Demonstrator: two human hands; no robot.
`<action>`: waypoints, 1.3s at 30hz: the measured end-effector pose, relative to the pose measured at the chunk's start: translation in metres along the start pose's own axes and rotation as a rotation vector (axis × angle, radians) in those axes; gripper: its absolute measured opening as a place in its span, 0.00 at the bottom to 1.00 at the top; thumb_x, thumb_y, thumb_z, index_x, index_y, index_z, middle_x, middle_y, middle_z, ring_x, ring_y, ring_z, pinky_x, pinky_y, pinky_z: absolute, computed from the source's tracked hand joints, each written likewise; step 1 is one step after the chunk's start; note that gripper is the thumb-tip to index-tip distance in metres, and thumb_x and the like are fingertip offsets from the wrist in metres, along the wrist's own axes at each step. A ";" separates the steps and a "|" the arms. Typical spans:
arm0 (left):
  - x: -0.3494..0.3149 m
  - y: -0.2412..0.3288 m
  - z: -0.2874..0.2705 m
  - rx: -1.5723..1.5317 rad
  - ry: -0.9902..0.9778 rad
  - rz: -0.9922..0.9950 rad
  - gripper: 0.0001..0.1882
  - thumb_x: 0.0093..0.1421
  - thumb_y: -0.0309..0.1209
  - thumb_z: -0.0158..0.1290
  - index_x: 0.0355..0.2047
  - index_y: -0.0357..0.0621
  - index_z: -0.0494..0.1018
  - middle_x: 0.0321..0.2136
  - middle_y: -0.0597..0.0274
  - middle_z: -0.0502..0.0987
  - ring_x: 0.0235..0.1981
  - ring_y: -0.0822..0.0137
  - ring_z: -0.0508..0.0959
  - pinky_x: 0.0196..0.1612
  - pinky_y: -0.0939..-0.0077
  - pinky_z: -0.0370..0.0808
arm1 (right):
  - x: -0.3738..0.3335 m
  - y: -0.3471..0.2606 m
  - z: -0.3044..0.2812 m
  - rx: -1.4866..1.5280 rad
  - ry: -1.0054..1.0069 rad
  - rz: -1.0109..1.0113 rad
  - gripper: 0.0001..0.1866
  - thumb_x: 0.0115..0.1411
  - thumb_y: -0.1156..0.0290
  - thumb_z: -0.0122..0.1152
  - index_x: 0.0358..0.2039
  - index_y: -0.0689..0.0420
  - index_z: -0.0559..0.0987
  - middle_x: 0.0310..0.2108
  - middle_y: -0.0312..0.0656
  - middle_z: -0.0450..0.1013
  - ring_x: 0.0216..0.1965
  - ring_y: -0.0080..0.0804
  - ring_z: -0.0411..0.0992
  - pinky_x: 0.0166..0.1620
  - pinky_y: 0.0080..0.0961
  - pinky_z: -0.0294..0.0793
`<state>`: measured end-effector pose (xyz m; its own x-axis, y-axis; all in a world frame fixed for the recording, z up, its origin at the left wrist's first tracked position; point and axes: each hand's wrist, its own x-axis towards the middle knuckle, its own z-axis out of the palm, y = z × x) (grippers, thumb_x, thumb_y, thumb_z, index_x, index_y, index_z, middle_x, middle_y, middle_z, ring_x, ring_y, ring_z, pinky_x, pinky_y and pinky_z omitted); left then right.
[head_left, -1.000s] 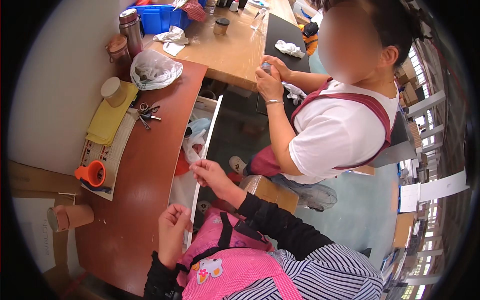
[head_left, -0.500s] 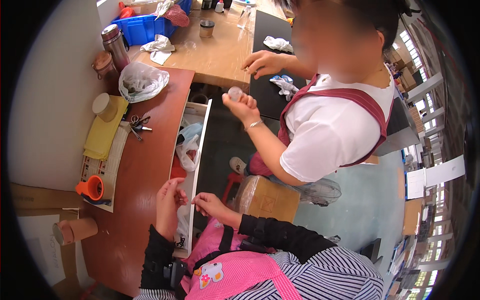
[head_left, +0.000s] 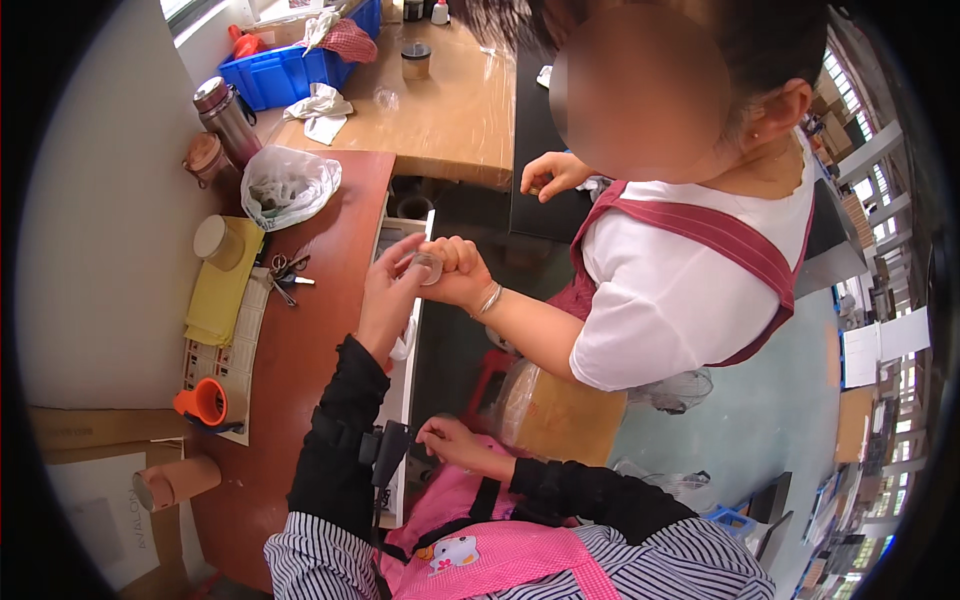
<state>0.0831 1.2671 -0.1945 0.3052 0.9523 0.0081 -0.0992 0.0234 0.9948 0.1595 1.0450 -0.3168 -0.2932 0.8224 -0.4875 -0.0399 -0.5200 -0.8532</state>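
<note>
A co-worker's hand [head_left: 458, 280] holds out a small clear round container [head_left: 428, 268] above the open drawer. My left hand [head_left: 385, 305] reaches up to it, thumb and fingers at its near side, so both hands are on it; the fingertips are slightly blurred. Lower down, beside the pink apron [head_left: 500, 558], rests my right hand [head_left: 457, 444], its fingers loosely bent and no object visible in them. The co-worker's other hand [head_left: 555, 175] is over the black tabletop, with something tiny between its fingertips.
The pulled-out white drawer [head_left: 402, 390] borders the red-brown desk [head_left: 300, 370]. On the desk are a plastic bag [head_left: 290, 185], keys [head_left: 288, 275], a yellow cloth [head_left: 222, 300], an orange ring-shaped holder [head_left: 205, 402] and bottles. A wrapped carton [head_left: 565, 410] stands between me and the co-worker.
My left hand has moved up and away from my right hand to the clear container. The co-worker has leaned in and brought the container toward me. My right hand has dropped slightly nearer my lap.
</note>
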 end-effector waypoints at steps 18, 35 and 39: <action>-0.027 0.000 -0.014 -0.229 0.066 0.074 0.19 0.60 0.18 0.40 0.52 0.35 0.69 0.48 0.59 0.73 0.47 0.72 0.72 0.52 0.79 0.68 | 0.005 0.003 -0.006 0.065 -0.005 0.007 0.07 0.61 0.70 0.49 0.34 0.60 0.73 0.20 0.33 0.69 0.16 0.16 0.63 0.20 0.16 0.62; -0.045 0.026 0.000 -0.302 0.179 0.099 0.17 0.62 0.21 0.40 0.50 0.33 0.69 0.45 0.58 0.72 0.44 0.72 0.73 0.49 0.78 0.71 | 0.001 -0.006 -0.005 0.061 -0.009 0.049 0.09 0.62 0.69 0.49 0.36 0.59 0.74 0.22 0.32 0.69 0.18 0.14 0.62 0.20 0.13 0.60; -0.048 0.036 0.007 -0.272 0.217 0.097 0.16 0.62 0.21 0.41 0.48 0.33 0.70 0.43 0.59 0.73 0.43 0.72 0.73 0.49 0.78 0.71 | 0.003 -0.006 -0.004 0.050 -0.024 0.035 0.08 0.62 0.69 0.50 0.36 0.60 0.74 0.22 0.32 0.69 0.18 0.14 0.63 0.20 0.12 0.60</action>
<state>0.0712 1.2203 -0.1587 0.0768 0.9958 0.0499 -0.3754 -0.0175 0.9267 0.1627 1.0516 -0.3145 -0.3183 0.7978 -0.5121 -0.0762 -0.5600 -0.8250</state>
